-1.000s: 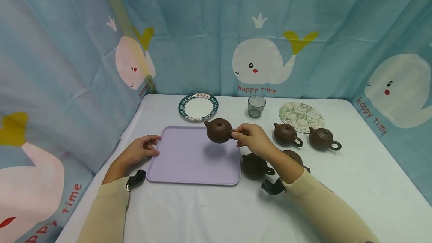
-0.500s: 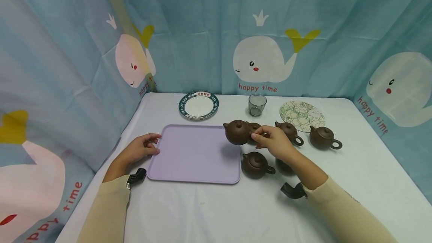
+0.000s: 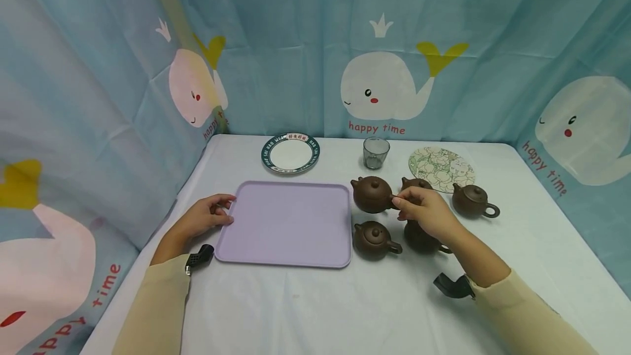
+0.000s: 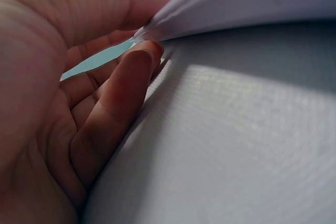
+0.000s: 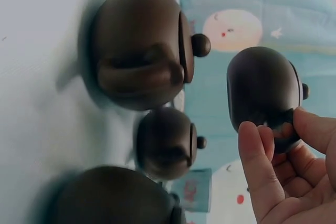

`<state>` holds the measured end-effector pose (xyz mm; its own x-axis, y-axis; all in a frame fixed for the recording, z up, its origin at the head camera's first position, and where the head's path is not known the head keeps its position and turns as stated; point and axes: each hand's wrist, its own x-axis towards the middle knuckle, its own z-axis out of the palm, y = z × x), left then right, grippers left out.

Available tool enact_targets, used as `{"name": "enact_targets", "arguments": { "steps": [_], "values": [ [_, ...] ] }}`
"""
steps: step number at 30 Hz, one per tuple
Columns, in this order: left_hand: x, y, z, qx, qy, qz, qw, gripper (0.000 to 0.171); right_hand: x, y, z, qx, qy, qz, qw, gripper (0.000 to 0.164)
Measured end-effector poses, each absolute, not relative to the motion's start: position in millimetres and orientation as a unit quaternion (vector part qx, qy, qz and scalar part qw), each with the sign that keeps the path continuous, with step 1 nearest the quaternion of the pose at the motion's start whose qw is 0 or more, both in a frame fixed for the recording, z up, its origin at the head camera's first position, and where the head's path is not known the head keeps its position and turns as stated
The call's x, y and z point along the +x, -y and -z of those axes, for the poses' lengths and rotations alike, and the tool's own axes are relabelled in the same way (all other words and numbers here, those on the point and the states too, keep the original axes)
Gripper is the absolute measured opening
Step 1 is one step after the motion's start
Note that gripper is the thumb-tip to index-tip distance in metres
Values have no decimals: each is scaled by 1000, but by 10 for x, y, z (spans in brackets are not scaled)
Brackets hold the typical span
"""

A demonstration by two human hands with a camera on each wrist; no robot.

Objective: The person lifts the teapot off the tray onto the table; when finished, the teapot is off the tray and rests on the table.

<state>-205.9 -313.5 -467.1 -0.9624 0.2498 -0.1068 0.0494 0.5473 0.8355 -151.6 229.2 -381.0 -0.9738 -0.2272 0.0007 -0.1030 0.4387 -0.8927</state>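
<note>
My right hand pinches the handle of a dark brown clay teapot, held off the table right of the purple tray. In the right wrist view, the held teapot hangs apart from the other pots. Just behind its spout shows the spout of another teapot, mostly hidden. More brown teapots stand nearby: one in front, one partly under my right hand, one behind the hand, one farther right. At the tray's left edge, my left hand grips the rim with thumb and fingers.
A white plate with a dark green rim lies behind the tray. Right of it stands a clear glass, then a round green-patterned mat. A blue whale-print curtain borders the white-clothed table behind and at the sides.
My right hand has carried the teapot rightward from above the tray to beyond its right edge, among the other teapots. The left hand stays at the tray's left rim.
</note>
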Motion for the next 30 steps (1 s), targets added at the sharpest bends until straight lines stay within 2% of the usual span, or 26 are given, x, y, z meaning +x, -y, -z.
{"name": "enact_targets", "arguments": {
  "steps": [30],
  "values": [
    [-2075, 3140, 4683, 85, -871, -471, 110, 61, -1105, -3166, 3786, -11, -891, 453, 26, 44]
  ]
}}
